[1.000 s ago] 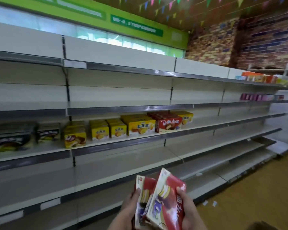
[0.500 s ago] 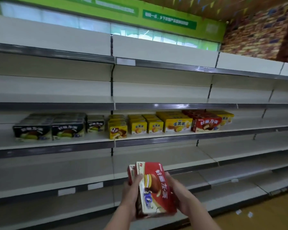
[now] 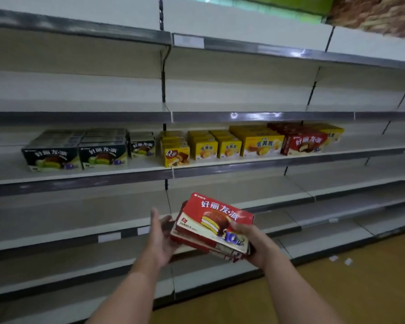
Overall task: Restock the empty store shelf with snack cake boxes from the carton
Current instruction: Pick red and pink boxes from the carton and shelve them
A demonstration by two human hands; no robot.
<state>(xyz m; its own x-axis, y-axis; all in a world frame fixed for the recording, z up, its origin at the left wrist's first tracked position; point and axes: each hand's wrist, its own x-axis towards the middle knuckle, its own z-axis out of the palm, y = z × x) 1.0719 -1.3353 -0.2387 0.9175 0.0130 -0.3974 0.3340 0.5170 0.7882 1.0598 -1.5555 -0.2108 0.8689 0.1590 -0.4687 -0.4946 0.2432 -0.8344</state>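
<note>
Both hands are out in front, low centre of view, holding a small stack of flat red cardboard snack cake boxes (image 3: 214, 224); the top box has white Chinese lettering and a picture of a chocolate pie. The right hand (image 3: 255, 242) grips the stack's right end, thumb curled over the printed top face. The left hand (image 3: 160, 237) is at the stack's left end, fingers fairly straight and pointing up, palm against the box ends; whether it actually grips, cannot tell. The stack is tilted and held in the air in front of the lower shelves, touching no shelf.

The white metal store shelving (image 3: 243, 197) has grey front rails. One middle shelf carries stock. From its left end: two large black cake boxes (image 3: 76, 157) side by side, a smaller black box (image 3: 142, 147) just beside them, a yellow Q-branded box (image 3: 176, 156) near the front edge, two small yellow egg-pie boxes (image 3: 216, 148), a wide yellow box (image 3: 261, 143), then a large red pie box (image 3: 304, 142) with another yellow box (image 3: 332, 133) behind its right end. Wooden floor (image 3: 360, 288) at lower right, with two white scraps (image 3: 340, 260) near the shelf base.
</note>
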